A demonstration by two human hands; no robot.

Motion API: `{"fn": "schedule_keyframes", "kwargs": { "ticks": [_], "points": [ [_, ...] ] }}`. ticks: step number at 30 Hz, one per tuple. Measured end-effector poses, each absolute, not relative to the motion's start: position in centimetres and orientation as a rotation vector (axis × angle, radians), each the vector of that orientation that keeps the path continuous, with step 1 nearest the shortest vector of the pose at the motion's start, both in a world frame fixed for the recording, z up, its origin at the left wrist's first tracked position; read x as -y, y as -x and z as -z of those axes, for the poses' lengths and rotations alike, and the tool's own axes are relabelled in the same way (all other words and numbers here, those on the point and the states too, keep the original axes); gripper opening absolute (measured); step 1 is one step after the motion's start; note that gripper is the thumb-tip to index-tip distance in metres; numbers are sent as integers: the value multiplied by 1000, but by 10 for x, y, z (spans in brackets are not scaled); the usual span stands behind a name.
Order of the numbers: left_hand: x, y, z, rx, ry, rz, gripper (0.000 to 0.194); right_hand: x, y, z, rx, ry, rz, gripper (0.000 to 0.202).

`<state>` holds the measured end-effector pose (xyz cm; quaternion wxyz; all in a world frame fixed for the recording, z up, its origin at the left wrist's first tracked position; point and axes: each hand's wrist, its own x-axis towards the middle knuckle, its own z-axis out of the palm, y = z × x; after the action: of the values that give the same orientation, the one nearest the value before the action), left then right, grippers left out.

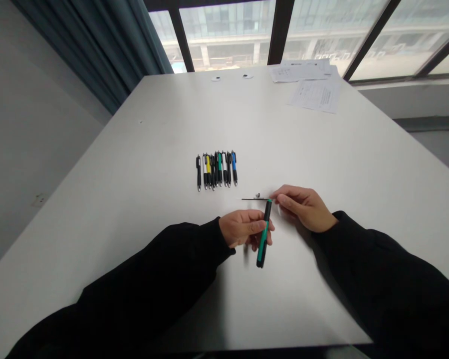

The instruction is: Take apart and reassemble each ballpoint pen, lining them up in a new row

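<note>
- Black sleeves (153, 284) reach in from the near edge, low over the white table (108, 184).
- Left hand (243, 228): grasping the pen (263, 244), thumb across the green barrel, fingers behind. The pen is in front of the person, apparently raised off the table.
- Right hand (309, 207): thumb and fingers drawn together by the pen's far end. I cannot tell whether they pinch anything.
- Handling, as I judge it: light and stiff, probably plastic; the smooth barrel may slip or roll a little, while the black grip (267, 211) should hold better. Not very fragile, though any thin inner part could bend.
- Where to take hold: mid-barrel, as the left thumb does, leaving both ends free. A second hold suits the grip.
- Direction: the long axis runs mostly away from the person, leaning slightly right at the far end. That end, grip and a bit of green, points towards the window (228, 30); the black end with the clip (265, 249) points back at the person.
- Beside the far end, a thin dark rod (247, 199) lies crosswise, left to right, with a small silver part (258, 195) just beyond. Whether the rod touches the pen is unclear.
- Farther left, other pens (213, 172) lie side by side, silver tips nearward.
</note>
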<state>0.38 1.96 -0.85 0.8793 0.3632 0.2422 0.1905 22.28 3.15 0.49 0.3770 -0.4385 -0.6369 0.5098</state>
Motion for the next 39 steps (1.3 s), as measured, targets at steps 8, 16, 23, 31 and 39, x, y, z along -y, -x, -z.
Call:
{"fn": "schedule_keyframes", "kwargs": {
  "ticks": [8,16,23,31,39],
  "points": [
    [-11,-1,0,-533,-1098,-525,37,-36,-225,-5,2291,1224,-554,20],
    [-13,1,1,-535,-1118,-486,37,-33,-223,-3,2213,1237,-689,16],
    [-17,0,7,-617,-1066,-495,41,-41,-232,-3,1315,1160,-1406,25],
    [-17,-1,6,-590,-1076,-450,41,-40,-232,-8,910,945,-1701,24],
    [-11,4,3,-559,-1133,-404,39,-44,-235,-5,863,969,-1661,28]
  ]
}}
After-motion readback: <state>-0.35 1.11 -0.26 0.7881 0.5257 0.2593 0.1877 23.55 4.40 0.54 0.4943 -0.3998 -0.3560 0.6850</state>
